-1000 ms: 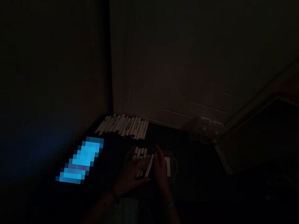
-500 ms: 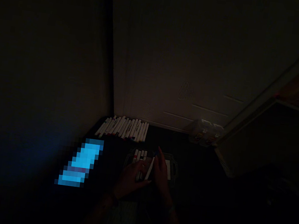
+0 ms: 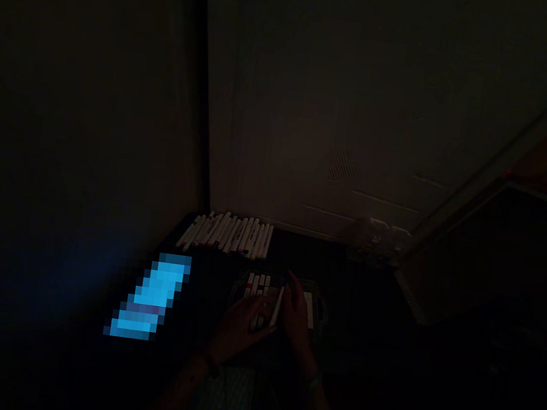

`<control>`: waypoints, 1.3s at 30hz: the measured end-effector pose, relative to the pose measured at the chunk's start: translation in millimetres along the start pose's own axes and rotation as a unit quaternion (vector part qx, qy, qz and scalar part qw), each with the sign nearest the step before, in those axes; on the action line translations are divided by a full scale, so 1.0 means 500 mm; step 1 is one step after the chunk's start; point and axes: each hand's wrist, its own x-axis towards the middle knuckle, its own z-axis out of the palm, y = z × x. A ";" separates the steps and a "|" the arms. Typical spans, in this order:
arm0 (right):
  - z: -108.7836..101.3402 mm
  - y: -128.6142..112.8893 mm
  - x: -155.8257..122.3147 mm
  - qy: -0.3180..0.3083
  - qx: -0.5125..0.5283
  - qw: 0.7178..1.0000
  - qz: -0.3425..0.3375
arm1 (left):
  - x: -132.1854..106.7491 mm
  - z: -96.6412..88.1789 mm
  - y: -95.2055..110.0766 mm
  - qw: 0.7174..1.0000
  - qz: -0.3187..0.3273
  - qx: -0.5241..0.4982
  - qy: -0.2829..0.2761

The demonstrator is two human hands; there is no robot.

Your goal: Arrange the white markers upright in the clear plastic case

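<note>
In dim light, a white marker (image 3: 277, 308) slants between my two hands above a clear plastic case (image 3: 322, 311). The fingers of my right hand (image 3: 296, 312) close around its upper part. My left hand (image 3: 239, 325) has its thumb and fingers at the marker's lower end. Several white markers (image 3: 255, 285) stand side by side in the left of the case, partly covered by my left hand. A pale flat piece (image 3: 308, 310) shows in the case just right of my right hand.
A row of several white markers (image 3: 229, 234) lies at the back left, near the wall. A bright blue blurred screen (image 3: 153, 297) is on the left. Clear plastic containers (image 3: 379, 242) stand at the back right against the patterned wall panel (image 3: 307, 135).
The view has shifted very slightly. Both hands stay at the same marker over the case, and its slant is a little steeper now.
</note>
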 end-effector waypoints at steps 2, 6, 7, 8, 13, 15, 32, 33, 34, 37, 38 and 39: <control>0.000 -0.002 -0.001 -0.004 -0.004 1.000 0.000 | 0.000 0.000 0.000 1.000 0.002 -0.001 0.000; 0.000 -0.005 -0.001 -0.011 -0.009 1.000 0.002 | 0.001 -0.002 0.003 1.000 0.005 -0.012 -0.002; 0.000 -0.004 -0.001 -0.011 -0.008 1.000 0.002 | 0.002 -0.002 0.004 1.000 0.003 -0.013 -0.003; 0.001 -0.003 -0.001 -0.010 -0.008 1.000 0.001 | 0.002 -0.003 0.005 1.000 0.001 -0.013 -0.003; 0.002 0.000 0.000 -0.008 -0.010 1.000 -0.006 | 0.002 -0.003 0.003 1.000 -0.001 -0.007 -0.011; 0.002 -0.001 0.000 0.002 -0.011 1.000 -0.010 | 0.001 -0.002 0.001 1.000 -0.001 -0.009 -0.014; -0.001 0.018 0.001 -0.017 -0.009 1.000 0.023 | 0.001 -0.001 0.003 1.000 0.002 0.005 -0.009; -0.001 0.018 0.001 -0.018 -0.006 1.000 0.022 | 0.001 -0.002 0.003 1.000 0.002 0.004 -0.008; -0.001 0.017 0.001 -0.019 -0.005 1.000 0.021 | 0.001 -0.002 0.004 1.000 0.003 0.001 -0.007; -0.001 0.013 0.000 -0.018 -0.005 1.000 0.017 | 0.001 -0.002 0.004 1.000 0.004 -0.001 -0.010; -0.001 0.012 -0.001 -0.018 -0.005 1.000 0.016 | 0.001 -0.002 0.004 1.000 0.002 0.002 -0.011; -0.001 0.011 -0.001 -0.019 -0.005 1.000 0.015 | 0.001 -0.002 0.004 1.000 0.001 0.004 -0.012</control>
